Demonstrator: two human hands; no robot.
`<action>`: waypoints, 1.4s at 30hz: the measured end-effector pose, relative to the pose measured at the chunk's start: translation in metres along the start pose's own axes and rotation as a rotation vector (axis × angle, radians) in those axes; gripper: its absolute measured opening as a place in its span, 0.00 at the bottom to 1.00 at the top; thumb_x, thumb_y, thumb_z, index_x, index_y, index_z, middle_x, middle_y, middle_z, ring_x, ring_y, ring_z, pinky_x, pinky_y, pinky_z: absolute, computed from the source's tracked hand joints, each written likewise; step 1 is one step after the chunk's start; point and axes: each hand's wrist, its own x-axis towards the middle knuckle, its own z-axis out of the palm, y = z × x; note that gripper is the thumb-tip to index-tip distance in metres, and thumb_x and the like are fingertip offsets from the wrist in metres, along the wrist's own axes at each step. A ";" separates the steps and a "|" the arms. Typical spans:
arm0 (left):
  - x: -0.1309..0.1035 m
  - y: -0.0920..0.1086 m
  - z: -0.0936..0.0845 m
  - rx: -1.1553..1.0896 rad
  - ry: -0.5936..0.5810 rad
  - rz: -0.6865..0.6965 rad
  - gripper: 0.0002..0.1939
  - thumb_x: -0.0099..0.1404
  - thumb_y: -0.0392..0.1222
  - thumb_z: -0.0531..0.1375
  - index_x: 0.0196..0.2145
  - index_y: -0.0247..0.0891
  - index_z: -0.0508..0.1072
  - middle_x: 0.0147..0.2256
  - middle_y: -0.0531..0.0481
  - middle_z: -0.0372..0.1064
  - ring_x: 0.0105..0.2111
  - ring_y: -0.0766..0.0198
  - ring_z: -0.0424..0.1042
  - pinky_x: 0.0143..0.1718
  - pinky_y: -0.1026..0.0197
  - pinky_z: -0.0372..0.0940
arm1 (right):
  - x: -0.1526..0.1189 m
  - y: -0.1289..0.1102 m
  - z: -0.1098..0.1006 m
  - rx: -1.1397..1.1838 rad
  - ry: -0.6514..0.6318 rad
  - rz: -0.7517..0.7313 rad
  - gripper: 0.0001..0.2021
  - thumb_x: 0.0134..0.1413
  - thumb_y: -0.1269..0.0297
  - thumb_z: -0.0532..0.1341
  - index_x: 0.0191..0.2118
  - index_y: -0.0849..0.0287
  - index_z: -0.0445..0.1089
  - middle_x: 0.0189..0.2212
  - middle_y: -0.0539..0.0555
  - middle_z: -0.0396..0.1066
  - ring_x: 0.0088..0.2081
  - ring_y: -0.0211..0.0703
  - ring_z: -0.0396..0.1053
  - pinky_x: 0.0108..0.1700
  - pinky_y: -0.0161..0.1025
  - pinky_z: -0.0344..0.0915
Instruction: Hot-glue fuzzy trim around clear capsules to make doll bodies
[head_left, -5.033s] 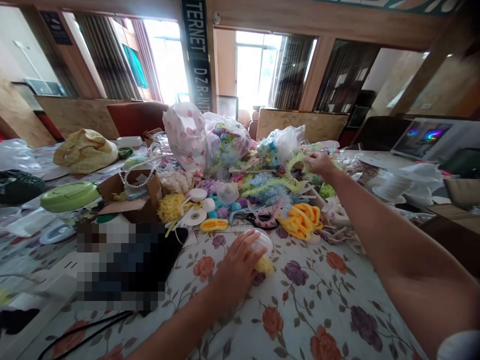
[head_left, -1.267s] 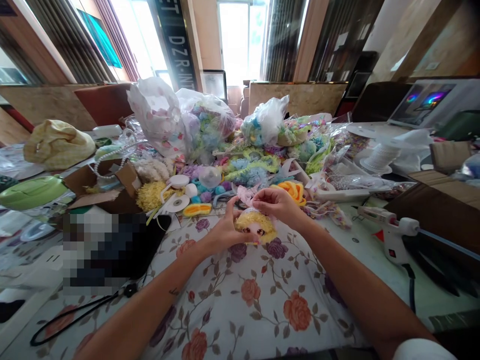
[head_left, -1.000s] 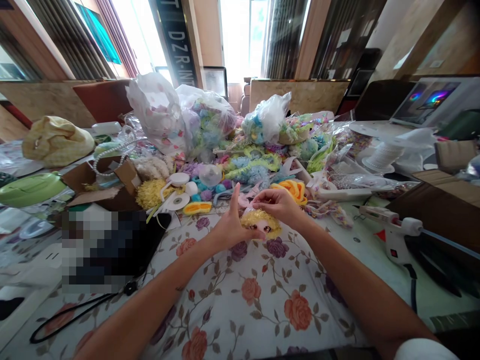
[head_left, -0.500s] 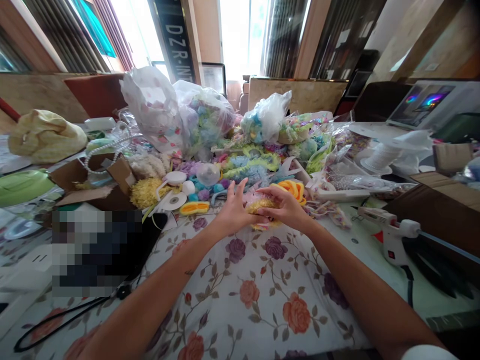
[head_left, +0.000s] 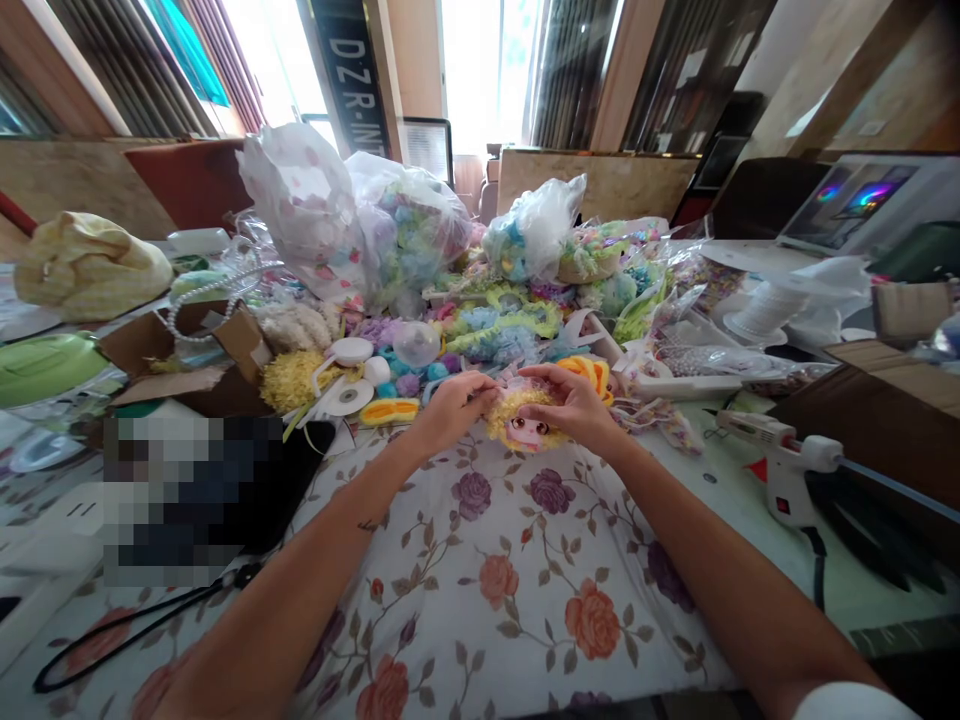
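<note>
A doll's head (head_left: pixel 527 430) with curly yellow hair and large painted eyes faces me at the far side of the flowered cloth. My right hand (head_left: pixel 574 402) grips it from the right, the thumb across the hair and the fingers behind the top. To its left, my left hand (head_left: pixel 461 405) is closed in a pinch by the hair; what the fingertips hold is too small to make out. Something pale and sheer (head_left: pixel 517 383) shows between the hands above the hair. Behind my right hand lies a bundle of orange and yellow fuzzy strips (head_left: pixel 589 375).
A hot glue gun (head_left: pixel 784 460) stands at right, its cord hanging down. Ribbon spools (head_left: pixel 349 397), a cardboard box (head_left: pixel 195 350) and yellow curly fibre (head_left: pixel 292 383) are at left. Plastic bags (head_left: pixel 532 235) and colourful trims crowd the back. A black cord (head_left: pixel 112 620) loops at lower left.
The doll's head has turned so its face shows toward me. My left hand's fingers, spread and raised before, have come down into a pinch beside it. My right hand still holds the head.
</note>
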 end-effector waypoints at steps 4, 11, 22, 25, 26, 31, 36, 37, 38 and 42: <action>-0.004 0.004 0.000 0.010 0.027 -0.061 0.17 0.69 0.52 0.46 0.32 0.40 0.67 0.30 0.50 0.65 0.29 0.62 0.66 0.30 0.62 0.60 | 0.001 0.005 0.003 -0.023 0.024 -0.041 0.25 0.44 0.54 0.70 0.49 0.56 0.71 0.48 0.57 0.72 0.50 0.51 0.69 0.50 0.44 0.67; -0.008 0.004 0.000 -0.041 -0.030 -0.088 0.18 0.70 0.53 0.46 0.31 0.40 0.66 0.28 0.51 0.62 0.26 0.63 0.63 0.29 0.62 0.59 | 0.000 0.008 0.006 -0.066 0.073 -0.038 0.25 0.45 0.53 0.70 0.49 0.55 0.70 0.49 0.57 0.71 0.50 0.51 0.69 0.52 0.45 0.65; -0.024 0.015 0.006 0.079 -0.008 -0.182 0.28 0.57 0.61 0.61 0.49 0.41 0.64 0.43 0.44 0.68 0.42 0.53 0.69 0.38 0.57 0.64 | 0.001 0.004 0.006 -0.039 0.122 -0.027 0.25 0.44 0.50 0.69 0.48 0.55 0.71 0.46 0.57 0.73 0.48 0.51 0.70 0.49 0.44 0.66; -0.025 0.010 0.006 0.003 -0.019 -0.179 0.28 0.58 0.61 0.61 0.49 0.41 0.64 0.40 0.46 0.67 0.40 0.55 0.69 0.38 0.57 0.64 | -0.004 0.005 -0.003 0.088 0.111 0.036 0.20 0.51 0.50 0.64 0.47 0.55 0.72 0.43 0.56 0.74 0.45 0.48 0.71 0.47 0.43 0.68; -0.026 0.008 0.005 -0.019 -0.017 -0.177 0.28 0.57 0.61 0.61 0.48 0.41 0.64 0.39 0.47 0.67 0.40 0.56 0.69 0.39 0.57 0.64 | -0.006 0.007 -0.006 0.117 0.117 0.064 0.19 0.53 0.50 0.63 0.46 0.55 0.72 0.42 0.55 0.74 0.44 0.48 0.71 0.46 0.43 0.68; -0.025 0.000 0.005 -0.073 -0.026 -0.202 0.28 0.56 0.60 0.63 0.48 0.42 0.63 0.39 0.47 0.68 0.40 0.55 0.70 0.39 0.57 0.65 | -0.026 0.020 -0.016 0.119 0.143 0.143 0.15 0.50 0.53 0.64 0.39 0.57 0.75 0.35 0.54 0.75 0.36 0.46 0.72 0.42 0.45 0.69; -0.025 0.001 0.008 -0.103 -0.039 -0.215 0.26 0.56 0.57 0.63 0.47 0.42 0.64 0.39 0.48 0.68 0.40 0.56 0.71 0.39 0.57 0.65 | -0.036 0.023 -0.012 0.099 0.185 0.178 0.14 0.49 0.53 0.64 0.35 0.59 0.75 0.29 0.52 0.74 0.31 0.43 0.70 0.37 0.42 0.68; -0.025 0.001 0.009 -0.103 -0.034 -0.215 0.26 0.56 0.57 0.63 0.47 0.42 0.64 0.39 0.48 0.68 0.39 0.56 0.71 0.39 0.57 0.65 | -0.037 0.023 -0.010 0.104 0.192 0.182 0.14 0.49 0.53 0.64 0.35 0.59 0.75 0.29 0.52 0.74 0.30 0.43 0.70 0.37 0.41 0.68; -0.025 0.001 0.010 -0.101 -0.026 -0.213 0.26 0.57 0.58 0.63 0.47 0.42 0.64 0.39 0.48 0.68 0.39 0.57 0.71 0.38 0.57 0.65 | -0.038 0.024 -0.008 0.110 0.201 0.185 0.14 0.48 0.53 0.64 0.34 0.59 0.75 0.29 0.52 0.74 0.30 0.42 0.69 0.36 0.41 0.68; -0.025 0.003 0.014 -0.090 0.014 -0.190 0.25 0.56 0.59 0.63 0.45 0.42 0.65 0.37 0.49 0.67 0.36 0.58 0.70 0.36 0.59 0.65 | -0.039 0.029 -0.001 0.151 0.259 0.214 0.15 0.49 0.51 0.63 0.34 0.59 0.74 0.29 0.52 0.73 0.30 0.42 0.69 0.33 0.39 0.67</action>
